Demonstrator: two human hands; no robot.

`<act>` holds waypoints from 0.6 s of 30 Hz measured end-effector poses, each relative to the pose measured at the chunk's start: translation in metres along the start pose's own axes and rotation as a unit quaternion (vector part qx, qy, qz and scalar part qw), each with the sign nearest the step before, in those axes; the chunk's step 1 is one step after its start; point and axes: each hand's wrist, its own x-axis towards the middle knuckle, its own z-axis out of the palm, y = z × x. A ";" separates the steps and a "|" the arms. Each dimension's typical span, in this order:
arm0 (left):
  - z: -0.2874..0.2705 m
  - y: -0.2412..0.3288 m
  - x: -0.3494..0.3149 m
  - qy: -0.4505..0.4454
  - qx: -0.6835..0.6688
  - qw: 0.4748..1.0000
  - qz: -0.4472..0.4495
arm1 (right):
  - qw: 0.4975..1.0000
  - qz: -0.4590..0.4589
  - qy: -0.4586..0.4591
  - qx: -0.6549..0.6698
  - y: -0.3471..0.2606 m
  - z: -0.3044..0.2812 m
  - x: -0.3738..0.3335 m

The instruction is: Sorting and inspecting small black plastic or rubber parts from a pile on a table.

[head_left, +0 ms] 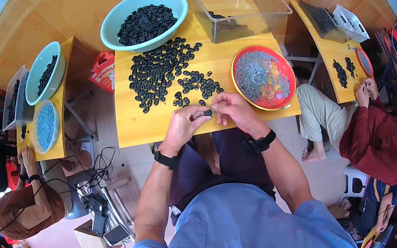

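Over the front edge of the yellow table (129,126), my left hand (187,124) pinches a small black oval piece (207,113). My right hand (232,111) meets it there, thumb and forefinger pressed together beside the piece; whatever is between those fingertips is too small to make out. Just beyond my hands lie many loose black oval pieces (152,74), spread over the tabletop. To the right of my right hand stands a red bowl (239,92) with thin grey strips (256,70) and some orange and yellow bits in it.
At the back are a pale turquoise basin (111,37) of black pieces and a clear plastic bin (264,16). Co-workers sit at side tables, one in brown (29,213) at left, one in dark red (378,141) at right. Cables (105,168) hang over a stand at lower left.
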 end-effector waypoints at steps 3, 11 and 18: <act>0.000 -0.001 0.000 0.003 -0.002 1.000 0.004 | 1.000 -0.003 -0.009 -0.024 0.003 -0.002 -0.001; 0.002 -0.003 -0.001 0.004 -0.018 1.000 0.009 | 1.000 -0.021 -0.013 -0.015 0.002 0.000 -0.001; 0.003 -0.003 0.000 0.009 -0.004 1.000 0.018 | 0.999 -0.039 -0.001 -0.024 0.007 0.001 0.000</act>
